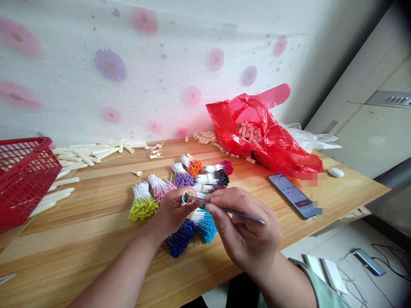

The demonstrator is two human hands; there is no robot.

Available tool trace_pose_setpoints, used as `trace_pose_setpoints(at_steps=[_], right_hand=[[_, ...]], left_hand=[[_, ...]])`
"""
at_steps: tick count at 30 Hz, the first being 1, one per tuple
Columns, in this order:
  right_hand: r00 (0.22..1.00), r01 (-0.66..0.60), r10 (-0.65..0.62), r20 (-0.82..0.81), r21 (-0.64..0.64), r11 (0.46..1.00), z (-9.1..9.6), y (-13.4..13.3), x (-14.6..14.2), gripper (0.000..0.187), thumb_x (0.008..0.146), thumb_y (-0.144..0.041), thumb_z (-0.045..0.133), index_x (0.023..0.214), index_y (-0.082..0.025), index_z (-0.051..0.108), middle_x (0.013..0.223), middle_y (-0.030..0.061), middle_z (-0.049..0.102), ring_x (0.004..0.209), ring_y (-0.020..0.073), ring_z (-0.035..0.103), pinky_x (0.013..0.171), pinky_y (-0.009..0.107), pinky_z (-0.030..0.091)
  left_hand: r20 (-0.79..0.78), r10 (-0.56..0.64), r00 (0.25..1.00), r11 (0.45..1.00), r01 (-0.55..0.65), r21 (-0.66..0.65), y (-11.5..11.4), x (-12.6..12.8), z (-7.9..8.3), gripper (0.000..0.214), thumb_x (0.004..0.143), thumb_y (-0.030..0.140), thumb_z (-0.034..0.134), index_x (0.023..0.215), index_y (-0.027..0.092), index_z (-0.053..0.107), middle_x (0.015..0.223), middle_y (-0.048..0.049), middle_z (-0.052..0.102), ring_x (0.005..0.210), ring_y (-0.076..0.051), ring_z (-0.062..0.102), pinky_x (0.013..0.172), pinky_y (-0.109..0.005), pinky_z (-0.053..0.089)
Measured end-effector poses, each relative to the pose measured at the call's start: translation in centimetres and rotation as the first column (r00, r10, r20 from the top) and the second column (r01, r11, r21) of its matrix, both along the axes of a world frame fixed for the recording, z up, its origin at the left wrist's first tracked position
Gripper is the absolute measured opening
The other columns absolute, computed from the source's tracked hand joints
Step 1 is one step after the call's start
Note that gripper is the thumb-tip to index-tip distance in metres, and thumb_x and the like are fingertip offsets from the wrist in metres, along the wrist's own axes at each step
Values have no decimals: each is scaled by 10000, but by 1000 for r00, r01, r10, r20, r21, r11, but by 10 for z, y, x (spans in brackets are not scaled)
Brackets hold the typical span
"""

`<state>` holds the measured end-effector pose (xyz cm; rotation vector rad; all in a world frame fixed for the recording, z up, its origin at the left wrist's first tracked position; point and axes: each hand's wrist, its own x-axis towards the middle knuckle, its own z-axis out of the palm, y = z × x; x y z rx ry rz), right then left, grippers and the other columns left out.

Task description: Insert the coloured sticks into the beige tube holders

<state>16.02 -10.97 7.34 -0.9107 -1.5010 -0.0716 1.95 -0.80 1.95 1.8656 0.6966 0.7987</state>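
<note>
My left hand is closed round a small round part with several coloured tips showing inside it. My right hand pinches a thin blue refill, its tip at that round part. Both hands hover over a wooden table. Under and behind them lie bundles of thin refills with coloured ends: yellow-green, pink, purple, orange, black, red, dark blue and light blue.
A red plastic basket stands at the table's left edge. White tubes lie along the back left. A red plastic bag holds small beige parts. A phone lies at the right. Cables lie on the floor.
</note>
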Motion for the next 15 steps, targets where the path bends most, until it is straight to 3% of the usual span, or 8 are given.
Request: trace_pose_setpoints(at_steps=[8, 15], right_hand=[[999, 26, -27, 39, 7, 1000, -1, 2, 0, 114, 797, -74, 624, 851, -174, 629, 749, 43, 699, 695, 146, 670, 640, 266, 565], [998, 32, -33, 47, 34, 999, 0, 3, 0, 131, 786, -46, 620, 842, -163, 632, 732, 46, 694, 683, 143, 665, 633, 260, 563]], left_hand=[[-1, -26, 1000, 1000, 26, -18, 0, 0, -1, 343, 837, 420, 547, 620, 167, 464, 608, 33, 433, 603, -118, 403, 578, -247, 337], [-22, -22, 1000, 999, 21, -40, 0, 1, -2, 369, 824, 467, 544, 619, 177, 445, 593, 39, 410, 585, -118, 383, 571, -249, 337]])
